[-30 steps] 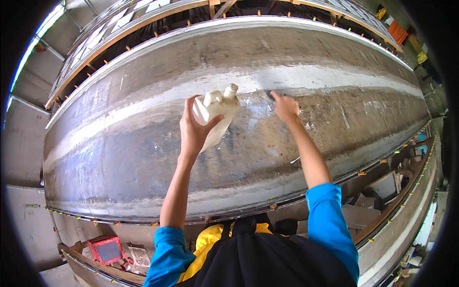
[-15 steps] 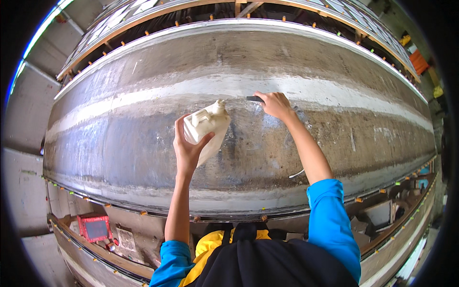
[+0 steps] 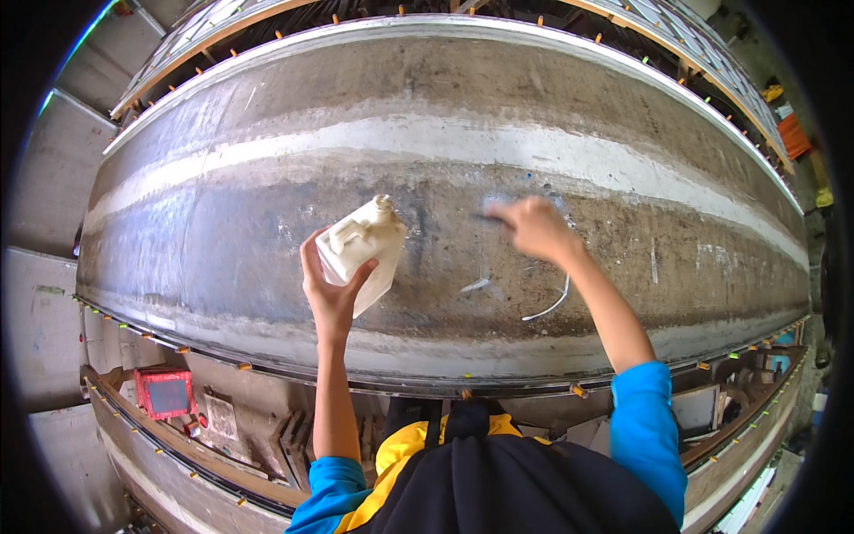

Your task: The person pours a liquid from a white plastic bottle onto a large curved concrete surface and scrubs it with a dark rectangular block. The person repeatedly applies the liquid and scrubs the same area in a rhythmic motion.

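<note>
A: Start centre. Where's the white jug (image 3: 358, 258)?
B: Just off centre toward 9 o'clock, above the long bench (image 3: 249, 258). Tilted, neck (image 3: 382, 204) toward 1 o'clock. Can't confirm whether the base touches.
A: Grip?
B: My left hand (image 3: 330, 295) clasps it across the body: thumb on the near face, fingers round the 9 o'clock side. My read: body grip leaves the neck unobstructed and lets the wrist set the tilt.
A: Neck open?
B: Can't tell at this size.
A: Other side?
B: My right hand (image 3: 540, 231) is at the jug's 3 o'clock, well apart from it, over the bench. Fingers look curled, pointing toward 9. Dark blur (image 3: 491, 212) at the tips; can't tell whether they're pinching anything. I'd guess the separation gives it room to swing without knocking the jug.
A: Around that?
B: White smear (image 3: 476, 285) at the hand's 7 to 8 o'clock, thin curved white line (image 3: 544, 311) at its 6. Pale stripe (image 3: 569, 156) runs lengthwise past both, on the 12 o'clock side.
A: Outer edge?
B: Orange-brown pegs (image 3: 578, 390) spaced along the 6 o'clock rim, probably as edge stops. Red frame (image 3: 167, 395) out at 8, off the bench, likely so it doesn't crowd the hands.
</note>
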The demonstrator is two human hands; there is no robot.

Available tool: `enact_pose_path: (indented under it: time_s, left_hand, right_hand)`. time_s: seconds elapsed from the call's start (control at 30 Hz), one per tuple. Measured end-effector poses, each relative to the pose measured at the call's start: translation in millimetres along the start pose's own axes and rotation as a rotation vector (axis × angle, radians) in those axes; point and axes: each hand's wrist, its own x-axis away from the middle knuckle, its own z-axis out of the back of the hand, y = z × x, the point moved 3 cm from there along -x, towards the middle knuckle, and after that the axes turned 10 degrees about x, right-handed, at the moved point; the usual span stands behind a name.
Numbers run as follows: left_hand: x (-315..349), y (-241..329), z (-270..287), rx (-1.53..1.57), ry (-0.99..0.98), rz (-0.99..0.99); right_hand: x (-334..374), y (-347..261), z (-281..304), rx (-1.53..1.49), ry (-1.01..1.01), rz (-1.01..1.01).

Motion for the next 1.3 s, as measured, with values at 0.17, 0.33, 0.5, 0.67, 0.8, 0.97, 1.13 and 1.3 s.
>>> enact_pose_path:
  time_s: [0.17, 0.33, 0.5, 0.67, 0.8, 0.97, 1.13, 1.3]
  left_hand:
    - [6.7, 3.4, -11.6, 0.055, -0.040, 0.008]
    - [21.3, 0.1, -0.8, 0.040, -0.022, 0.016]
    - [23.2, 11.9, -6.4, -0.012, -0.048, -0.013]
    - [21.3, 17.4, -13.0, 0.013, -0.063, -0.010]
    - [25.1, 15.8, -6.6, -0.021, -0.062, -0.015]
    - [25.3, 17.5, -1.9, -0.009, -0.047, -0.001]
    - [21.0, 21.5, -8.4, -0.027, -0.064, -0.017]
    - [21.5, 21.8, -15.2, -0.005, -0.053, -0.013]
  right_hand:
    - [-19.5, 56.2, -31.7, -0.061, 0.221, -0.070]
    - [44.8, -17.7, -29.5, 0.056, 0.225, 0.175]
    - [20.2, 10.6, -12.4, -0.090, -0.042, 0.082]
    - [-30.9, 75.2, -6.1, -0.002, 0.197, -0.146]
    - [-2.1, 41.7, -16.6, 0.006, 0.000, -0.109]
    - [32.1, 21.1, -15.6, -0.144, -0.038, 0.015]
    - [-13.9, 83.1, 0.7, -0.148, 0.037, -0.321]
    - [-24.2, 67.3, -11.5, 0.035, 0.180, -0.335]
